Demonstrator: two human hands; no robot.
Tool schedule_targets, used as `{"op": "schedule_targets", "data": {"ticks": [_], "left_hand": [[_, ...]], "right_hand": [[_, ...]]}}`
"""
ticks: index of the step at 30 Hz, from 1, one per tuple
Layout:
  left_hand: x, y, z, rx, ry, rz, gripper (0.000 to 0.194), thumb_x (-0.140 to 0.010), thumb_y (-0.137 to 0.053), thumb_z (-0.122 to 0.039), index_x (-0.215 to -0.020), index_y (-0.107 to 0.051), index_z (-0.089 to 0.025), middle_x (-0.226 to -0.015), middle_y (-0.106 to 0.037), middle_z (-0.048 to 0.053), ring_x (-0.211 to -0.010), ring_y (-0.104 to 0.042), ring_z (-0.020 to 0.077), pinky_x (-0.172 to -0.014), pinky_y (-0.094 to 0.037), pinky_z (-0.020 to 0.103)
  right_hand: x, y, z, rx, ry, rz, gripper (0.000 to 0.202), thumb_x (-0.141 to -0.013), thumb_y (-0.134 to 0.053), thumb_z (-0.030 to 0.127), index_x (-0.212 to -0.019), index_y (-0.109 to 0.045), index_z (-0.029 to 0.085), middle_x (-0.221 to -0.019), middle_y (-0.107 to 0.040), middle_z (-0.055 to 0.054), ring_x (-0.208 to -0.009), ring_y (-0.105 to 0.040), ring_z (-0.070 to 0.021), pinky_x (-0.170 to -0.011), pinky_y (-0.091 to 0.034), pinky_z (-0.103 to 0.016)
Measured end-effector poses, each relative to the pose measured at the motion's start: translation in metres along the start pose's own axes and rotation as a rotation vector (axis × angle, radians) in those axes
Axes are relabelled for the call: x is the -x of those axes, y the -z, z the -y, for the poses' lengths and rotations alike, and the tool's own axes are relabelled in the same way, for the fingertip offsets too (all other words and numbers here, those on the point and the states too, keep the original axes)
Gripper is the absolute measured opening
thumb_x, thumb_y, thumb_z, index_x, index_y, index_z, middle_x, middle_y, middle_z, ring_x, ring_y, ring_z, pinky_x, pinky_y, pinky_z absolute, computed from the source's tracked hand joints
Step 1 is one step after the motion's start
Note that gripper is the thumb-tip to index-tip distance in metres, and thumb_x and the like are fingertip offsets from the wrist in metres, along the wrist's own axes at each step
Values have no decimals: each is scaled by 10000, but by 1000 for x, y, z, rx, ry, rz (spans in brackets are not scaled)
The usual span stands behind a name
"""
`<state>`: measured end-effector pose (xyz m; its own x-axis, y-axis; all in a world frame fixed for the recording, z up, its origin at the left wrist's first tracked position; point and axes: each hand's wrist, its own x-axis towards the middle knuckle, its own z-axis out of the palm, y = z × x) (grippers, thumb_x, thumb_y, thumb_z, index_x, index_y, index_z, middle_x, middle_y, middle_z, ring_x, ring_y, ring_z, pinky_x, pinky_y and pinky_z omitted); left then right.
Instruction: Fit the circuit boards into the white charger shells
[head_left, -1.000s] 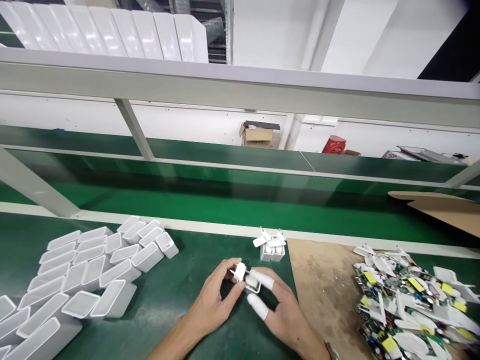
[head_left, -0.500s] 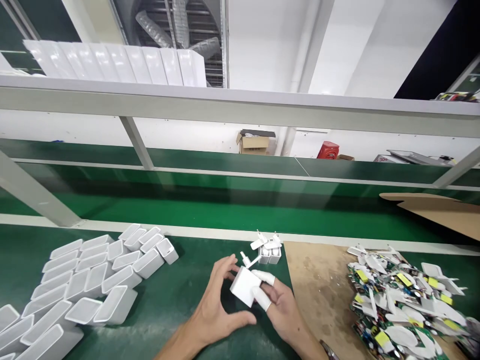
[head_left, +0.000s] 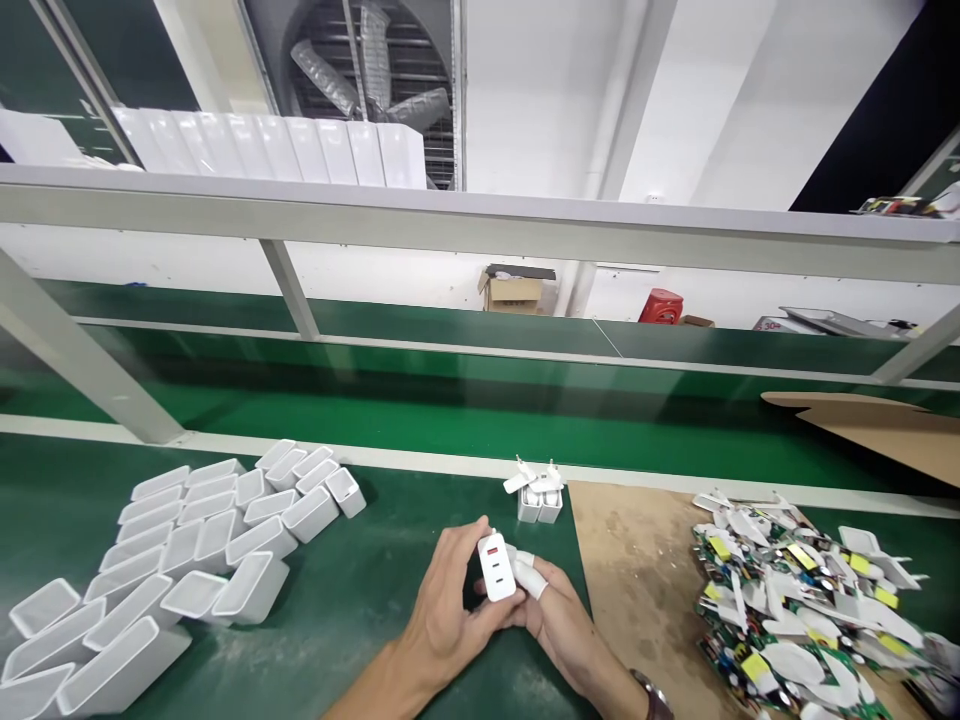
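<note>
A white charger (head_left: 497,567) with one red port and two dark slots faces up between my two hands, over the green table. My left hand (head_left: 450,600) grips its left side and lower end with fingers and thumb. On the other side my right hand (head_left: 556,612), with white covers on some fingers, holds it too. Beyond the hands stand small white boxes (head_left: 539,506) with white plug pieces on top. Many open white casings (head_left: 180,545) stand in rows at the left.
A heap of circuit boards and white parts (head_left: 806,610) lies on a brown board (head_left: 622,560) at the right. A pale rail (head_left: 420,460) runs behind the table, with a slanted post (head_left: 97,360) at the left.
The white piece has been turned, so its port face now shows instead of a plain side. My left hand has closed round it. The view has shifted slightly.
</note>
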<state>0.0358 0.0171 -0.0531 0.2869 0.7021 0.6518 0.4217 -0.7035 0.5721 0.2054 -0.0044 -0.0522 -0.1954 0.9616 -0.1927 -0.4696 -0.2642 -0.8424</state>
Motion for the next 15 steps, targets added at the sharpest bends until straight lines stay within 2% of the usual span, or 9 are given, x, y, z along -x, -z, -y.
{"op": "schedule_targets", "data": {"ticks": [4,7,8,10,12,14,15], "left_hand": [[-2,4,11,-61,70,13,842,-900,-808,-245,-1603,-348,-290,-1258,-660,112,-1177,-628,321,-1002,-567,504],[-5,7,29,-87,273,64,773,-858,-796,-230,-1542,-442,-282,-1227,-666,97,-1167,-634,322,-1028,-546,539],[-8,7,36,-64,352,77,764,-846,-789,-240,-1532,-453,-273,-1221,-666,93,-1136,-649,308,-1026,-549,533],[-16,4,48,12,490,90,779,-821,-781,-270,-1526,-449,-254,-1235,-671,89,-1062,-676,273,-1018,-556,505],[-27,-1,59,68,573,99,804,-786,-784,-292,-1516,-451,-235,-1258,-685,95,-1000,-691,254,-995,-563,480],[-42,-9,65,90,596,114,814,-753,-789,-299,-1498,-469,-215,-1259,-699,106,-967,-696,252,-965,-567,463],[-49,-15,67,94,590,125,818,-740,-791,-300,-1489,-478,-205,-1251,-704,110,-960,-695,254,-952,-569,456]], "right_hand": [[6,5,2,288,235,-87,516,-929,-718,642,-1244,-773,237,-1311,-754,-113,-1212,-700,-333,-1085,-550,-483],[5,13,0,459,366,-149,501,-1001,-603,625,-1323,-723,260,-1382,-715,-108,-1262,-683,-304,-1133,-525,-452],[2,18,-2,485,396,-198,506,-999,-599,624,-1329,-712,257,-1369,-716,-114,-1260,-685,-301,-1139,-520,-454],[-6,30,-5,530,450,-379,530,-976,-617,618,-1351,-679,248,-1372,-701,-127,-1253,-680,-307,-1154,-502,-481],[-15,43,-8,538,459,-553,591,-944,-645,606,-1410,-624,242,-1449,-642,-146,-1284,-652,-331,-1160,-488,-522],[-25,55,-10,502,431,-624,681,-915,-662,591,-1480,-557,227,-1511,-594,-169,-1330,-625,-357,-1151,-494,-550],[-29,59,-11,480,421,-617,714,-900,-669,584,-1496,-538,214,-1518,-591,-179,-1351,-615,-365,-1146,-500,-553]]}}
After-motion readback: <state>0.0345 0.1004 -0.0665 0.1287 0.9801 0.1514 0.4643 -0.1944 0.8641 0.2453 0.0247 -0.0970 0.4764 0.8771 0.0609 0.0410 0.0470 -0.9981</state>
